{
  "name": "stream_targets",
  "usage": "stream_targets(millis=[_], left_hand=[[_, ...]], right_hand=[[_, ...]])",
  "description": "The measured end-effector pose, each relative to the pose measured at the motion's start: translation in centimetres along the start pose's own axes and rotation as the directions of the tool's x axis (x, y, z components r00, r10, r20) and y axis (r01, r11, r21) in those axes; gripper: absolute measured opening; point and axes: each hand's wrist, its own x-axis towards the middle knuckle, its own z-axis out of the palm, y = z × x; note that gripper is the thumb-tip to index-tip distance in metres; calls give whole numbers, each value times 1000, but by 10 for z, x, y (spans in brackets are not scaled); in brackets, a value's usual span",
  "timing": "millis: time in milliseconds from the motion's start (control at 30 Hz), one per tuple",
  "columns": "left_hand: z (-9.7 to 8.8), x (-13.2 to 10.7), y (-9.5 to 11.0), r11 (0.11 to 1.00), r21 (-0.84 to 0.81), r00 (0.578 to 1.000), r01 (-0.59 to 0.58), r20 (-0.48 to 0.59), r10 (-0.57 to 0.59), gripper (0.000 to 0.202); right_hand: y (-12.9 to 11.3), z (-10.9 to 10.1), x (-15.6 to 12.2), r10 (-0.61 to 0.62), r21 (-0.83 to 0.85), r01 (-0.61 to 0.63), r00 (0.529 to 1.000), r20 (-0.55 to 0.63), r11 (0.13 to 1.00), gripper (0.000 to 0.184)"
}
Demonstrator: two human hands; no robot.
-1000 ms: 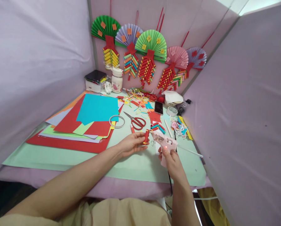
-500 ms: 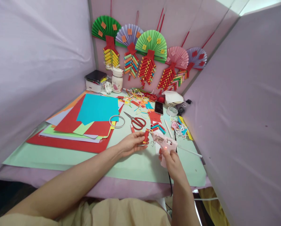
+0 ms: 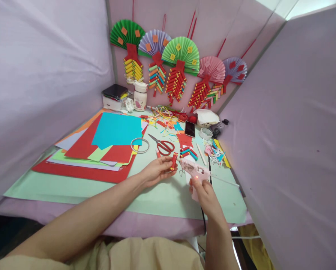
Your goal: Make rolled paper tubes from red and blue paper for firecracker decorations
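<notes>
Between the fingers of my left hand point(image 3: 157, 171) is a small red paper tube point(image 3: 174, 161) with yellow ends, held nearly upright above the table. My right hand point(image 3: 203, 193) is wrapped round the handle of a pink hot glue gun point(image 3: 194, 168), whose small light glows orange-red. The gun's nozzle points left, close by the tube; whether it touches I cannot tell. A white glue stick point(image 3: 227, 180) juts from the gun's back. Just beyond my hands lie several red and blue paper tubes point(image 3: 189, 153) and red-handled scissors point(image 3: 165, 147).
At the left, coloured paper sheets point(image 3: 117, 129) are stacked, with a grey ring point(image 3: 140, 145) at their edge. Paper scraps point(image 3: 165, 116), a phone point(image 3: 189, 129), a tape roll point(image 3: 205, 133) and a white bottle point(image 3: 140, 97) stand farther back. Paper fans point(image 3: 180, 52) hang on the wall.
The glue gun has shifted slightly left and its nozzle tip sits a little lower beside the tube. My left hand has moved slightly left and tilted the tube a bit.
</notes>
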Motion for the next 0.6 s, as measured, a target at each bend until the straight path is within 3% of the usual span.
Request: stream_targets(millis=[200,367,600], left_hand=[[-2,1,0,1000,18,1000,2,7,-2,17],[-3,0,-1,999,49,999,5,54,-8,17],[-2,-1,1,999,36,996,27,81,-30,21]], right_hand=[[-3,-2,-1,6,-19,-5,1000,11,1000,48],[-5,-10,-1,-50,-179,39,997,-56,983,46],[-6,-45,3,-92,-315,25,976,-198,949,42]])
